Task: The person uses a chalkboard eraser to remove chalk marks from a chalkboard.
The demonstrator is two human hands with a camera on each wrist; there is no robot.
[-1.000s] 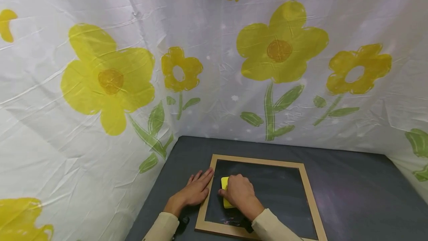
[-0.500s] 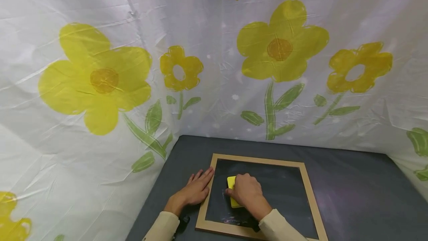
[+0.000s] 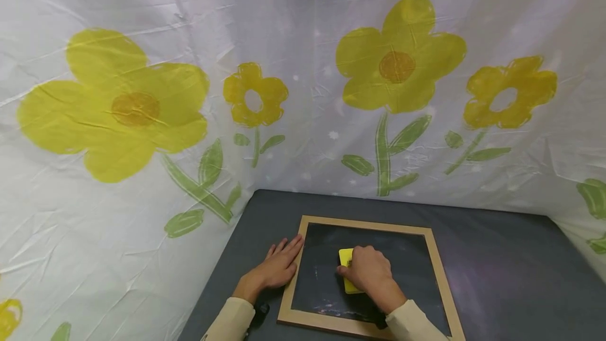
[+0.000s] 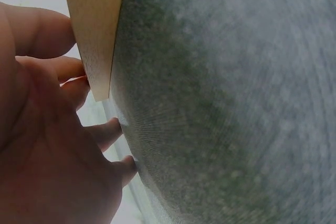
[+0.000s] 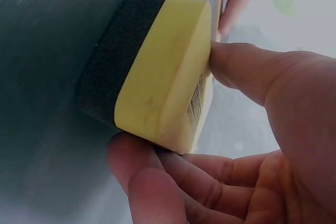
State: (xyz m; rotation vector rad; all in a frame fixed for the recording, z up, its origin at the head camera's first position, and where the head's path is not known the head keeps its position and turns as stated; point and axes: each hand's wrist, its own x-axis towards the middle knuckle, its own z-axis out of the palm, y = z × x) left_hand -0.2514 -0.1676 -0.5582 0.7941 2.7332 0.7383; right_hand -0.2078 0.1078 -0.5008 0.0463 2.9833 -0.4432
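Observation:
A chalkboard (image 3: 402, 262) with a light wooden frame (image 3: 366, 224) lies on the dark table. My right hand (image 3: 371, 270) grips a yellow board eraser (image 3: 347, 257) on the board's surface. In the right wrist view, the thumb is on one side of the eraser (image 5: 163, 66) and the fingers are on the other, its black felt facing the board. My left hand (image 3: 275, 267) rests at the frame's left edge, fingers extended. Up close in the left wrist view, it touches the wooden frame (image 4: 97, 35). Faint pale and pinkish smudges (image 3: 331, 307) show near the board's lower left.
Dark cloth covers the table (image 3: 511, 267), with a faint purplish patch right of the board. A white curtain (image 3: 312, 136) printed with yellow flowers hangs behind the table and along its left side. Something small and black (image 3: 261, 312) sits by the left wrist.
My right hand has slid the eraser rightward across the board, from near the left edge toward the middle. The left hand stays put. The left curtain's printed flower has shifted leftward.

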